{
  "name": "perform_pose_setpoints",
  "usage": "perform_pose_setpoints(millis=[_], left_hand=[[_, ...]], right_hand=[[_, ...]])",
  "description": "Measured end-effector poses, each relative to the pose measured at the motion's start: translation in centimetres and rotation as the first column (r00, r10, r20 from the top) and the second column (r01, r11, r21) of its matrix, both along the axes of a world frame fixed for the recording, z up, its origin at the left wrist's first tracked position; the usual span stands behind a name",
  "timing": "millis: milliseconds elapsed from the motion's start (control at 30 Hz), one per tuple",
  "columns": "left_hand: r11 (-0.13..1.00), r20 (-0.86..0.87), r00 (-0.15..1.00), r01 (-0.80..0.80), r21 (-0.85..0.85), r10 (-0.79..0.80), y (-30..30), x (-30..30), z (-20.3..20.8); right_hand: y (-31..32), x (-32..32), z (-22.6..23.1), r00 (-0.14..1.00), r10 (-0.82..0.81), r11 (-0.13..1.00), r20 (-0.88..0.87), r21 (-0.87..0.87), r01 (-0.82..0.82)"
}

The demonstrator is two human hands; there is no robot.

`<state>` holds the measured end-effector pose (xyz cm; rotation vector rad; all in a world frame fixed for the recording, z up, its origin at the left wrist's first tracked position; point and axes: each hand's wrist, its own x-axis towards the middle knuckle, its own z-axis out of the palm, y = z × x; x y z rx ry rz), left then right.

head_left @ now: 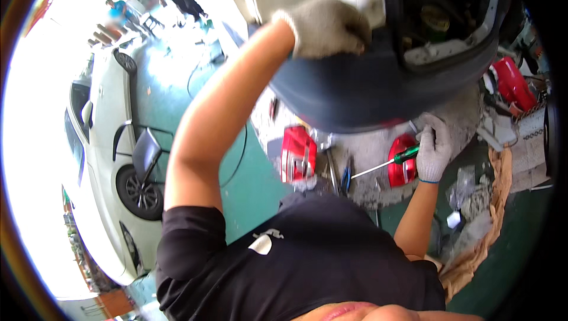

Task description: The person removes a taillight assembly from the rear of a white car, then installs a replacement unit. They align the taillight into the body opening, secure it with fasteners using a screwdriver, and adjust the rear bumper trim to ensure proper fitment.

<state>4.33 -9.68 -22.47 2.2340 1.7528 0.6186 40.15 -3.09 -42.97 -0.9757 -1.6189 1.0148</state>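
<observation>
My left hand (328, 25), in a grey work glove, presses against the upper edge of a dark grey car bumper (349, 93) that hangs in front of me. Lower right, my gloved right hand (433, 149) grips a green-handled screwdriver (397, 158), its shaft pointing left and down below the bumper's lower edge. A red tail lamp (403, 158) lies on the floor just behind the screwdriver. A second red tail lamp (297, 154) lies on the floor to the left.
A white car (106, 161) with an open door stands at the left on the green floor. People stand far back at the top left. Red parts (512, 81), cardboard (491, 214) and plastic scraps lie at the right. Blue-handled pliers (346, 176) rest on the floor.
</observation>
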Motion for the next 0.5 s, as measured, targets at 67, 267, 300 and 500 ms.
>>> perform_pose_setpoints(millis=[67,267,300,500], left_hand=[[0.992,-0.016,0.999,-0.039,-0.119,0.038,0.6,0.5,0.3],[0.980,0.013,0.996,-0.081,-0.180,0.084,-1.7,2.9,4.2],[0.986,0.087,0.992,-0.076,-0.146,0.090,-1.4,3.1,3.5],[0.961,0.069,0.973,-0.207,-0.181,0.222,-1.5,3.4,2.5]], right_hand=[[-1.8,3.1,-3.4,0.975,-0.124,0.992,0.182,0.051,0.116],[-5.4,12.1,-16.8,0.876,-0.318,0.938,0.362,-0.016,0.347],[-6.4,13.8,-20.1,0.809,-0.374,0.903,0.452,-0.021,0.429],[-10.8,18.1,-35.5,0.731,-0.458,0.146,0.506,-0.769,0.623]])
